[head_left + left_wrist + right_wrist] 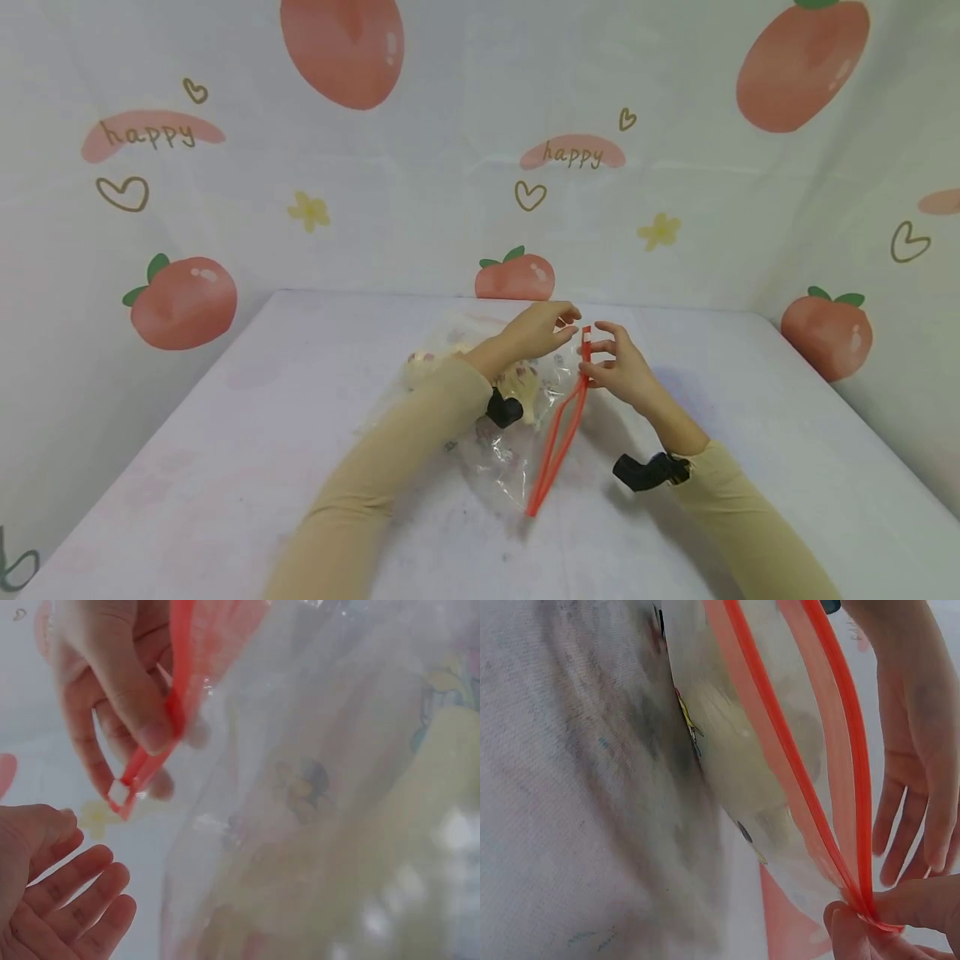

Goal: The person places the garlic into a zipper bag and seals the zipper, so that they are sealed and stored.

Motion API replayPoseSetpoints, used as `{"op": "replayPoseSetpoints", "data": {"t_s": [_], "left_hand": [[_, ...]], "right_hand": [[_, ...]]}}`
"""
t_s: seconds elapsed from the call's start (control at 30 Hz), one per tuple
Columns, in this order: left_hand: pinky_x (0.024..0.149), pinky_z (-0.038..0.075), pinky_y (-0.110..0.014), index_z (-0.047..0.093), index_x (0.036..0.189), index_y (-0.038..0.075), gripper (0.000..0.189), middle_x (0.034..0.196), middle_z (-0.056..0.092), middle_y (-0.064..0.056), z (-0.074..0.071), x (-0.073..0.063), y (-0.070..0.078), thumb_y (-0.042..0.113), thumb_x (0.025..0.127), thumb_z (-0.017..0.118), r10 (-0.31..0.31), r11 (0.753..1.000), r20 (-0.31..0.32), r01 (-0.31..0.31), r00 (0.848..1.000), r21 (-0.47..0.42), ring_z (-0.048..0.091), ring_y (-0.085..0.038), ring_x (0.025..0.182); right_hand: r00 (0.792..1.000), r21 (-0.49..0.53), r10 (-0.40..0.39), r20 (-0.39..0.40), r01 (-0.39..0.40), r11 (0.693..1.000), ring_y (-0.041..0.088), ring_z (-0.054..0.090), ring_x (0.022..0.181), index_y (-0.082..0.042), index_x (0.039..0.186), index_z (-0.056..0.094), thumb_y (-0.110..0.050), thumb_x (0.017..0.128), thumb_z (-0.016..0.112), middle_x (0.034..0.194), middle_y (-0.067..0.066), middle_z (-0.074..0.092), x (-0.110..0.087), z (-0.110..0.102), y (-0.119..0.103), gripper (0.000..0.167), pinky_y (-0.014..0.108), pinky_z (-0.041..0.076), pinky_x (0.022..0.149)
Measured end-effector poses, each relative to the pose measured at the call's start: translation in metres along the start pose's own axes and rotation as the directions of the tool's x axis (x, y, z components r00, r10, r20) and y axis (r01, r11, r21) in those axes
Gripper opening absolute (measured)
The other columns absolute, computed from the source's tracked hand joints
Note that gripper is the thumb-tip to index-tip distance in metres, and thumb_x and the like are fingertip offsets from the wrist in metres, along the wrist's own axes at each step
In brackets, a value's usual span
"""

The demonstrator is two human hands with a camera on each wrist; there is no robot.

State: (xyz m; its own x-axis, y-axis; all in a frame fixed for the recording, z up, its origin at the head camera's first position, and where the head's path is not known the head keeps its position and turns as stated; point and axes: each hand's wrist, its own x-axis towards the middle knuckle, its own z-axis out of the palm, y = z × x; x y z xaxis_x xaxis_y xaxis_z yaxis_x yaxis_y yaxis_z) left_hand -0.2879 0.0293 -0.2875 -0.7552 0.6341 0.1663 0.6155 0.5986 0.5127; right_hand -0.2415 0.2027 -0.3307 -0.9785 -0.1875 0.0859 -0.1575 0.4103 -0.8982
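Note:
A clear printed zip bag (495,467) with a red zip edge (558,442) lies on the table, with pale yellow things (517,385) inside whose kind I cannot tell. My right hand (626,371) pinches the far end of the zip between thumb and fingers. In the right wrist view the two red strips (851,735) stand apart and meet at that pinch. A small white slider (118,793) sits at the zip's tip. Just left of the tip, my left hand (536,329) hovers with loosely bent fingers, holding nothing; the left wrist view shows its fingers (82,881) apart from the bag.
The white table (225,467) extends around the bag on both sides. Behind it hangs a white cloth backdrop (420,183) with printed fruit. Black straps with dark mounts (648,472) are worn at both wrists.

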Motion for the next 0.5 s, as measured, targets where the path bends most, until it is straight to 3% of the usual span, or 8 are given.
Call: {"op": "replayPoseSetpoints", "data": {"t_s": [0.2,0.33,0.5], "left_hand": [[0.106,0.038,-0.032,0.046,0.136,0.011,0.037,0.139,0.051,-0.005,0.009,0.014,-0.002,0.017,0.099,0.045,-0.08,0.995,0.022,0.078,0.997,0.062,0.047,-0.019,0.13],[0.104,0.04,-0.032,0.054,0.129,0.012,0.032,0.134,0.056,-0.003,0.014,0.017,-0.006,0.019,0.099,0.046,-0.095,0.993,0.005,0.095,0.995,0.066,0.051,-0.018,0.125],[0.098,0.045,-0.033,0.06,0.117,0.016,0.023,0.123,0.063,-0.002,0.016,0.016,-0.011,0.023,0.097,0.05,-0.098,0.994,-0.069,0.101,0.993,0.043,0.058,-0.019,0.115]], "right_hand": [[0.999,-0.01,-0.035,-0.022,0.035,0.999,0.009,0.066,0.075,0.007,0.137,0.026,0.002,0.088,0.057,0.123,0.035,0.051,0.003,0.001,-0.005,0.058,0.026,0.056,0.066],[0.998,-0.029,-0.051,-0.032,0.05,0.998,0.01,0.066,0.074,0.006,0.134,0.031,0.002,0.089,0.056,0.122,0.035,0.052,0.006,0.001,-0.005,0.051,0.025,0.056,0.065],[0.998,-0.028,-0.059,-0.037,0.058,0.998,0.013,0.067,0.075,0.005,0.132,0.035,0.001,0.09,0.055,0.12,0.035,0.054,0.009,0.001,-0.002,0.047,0.026,0.056,0.065]]}}
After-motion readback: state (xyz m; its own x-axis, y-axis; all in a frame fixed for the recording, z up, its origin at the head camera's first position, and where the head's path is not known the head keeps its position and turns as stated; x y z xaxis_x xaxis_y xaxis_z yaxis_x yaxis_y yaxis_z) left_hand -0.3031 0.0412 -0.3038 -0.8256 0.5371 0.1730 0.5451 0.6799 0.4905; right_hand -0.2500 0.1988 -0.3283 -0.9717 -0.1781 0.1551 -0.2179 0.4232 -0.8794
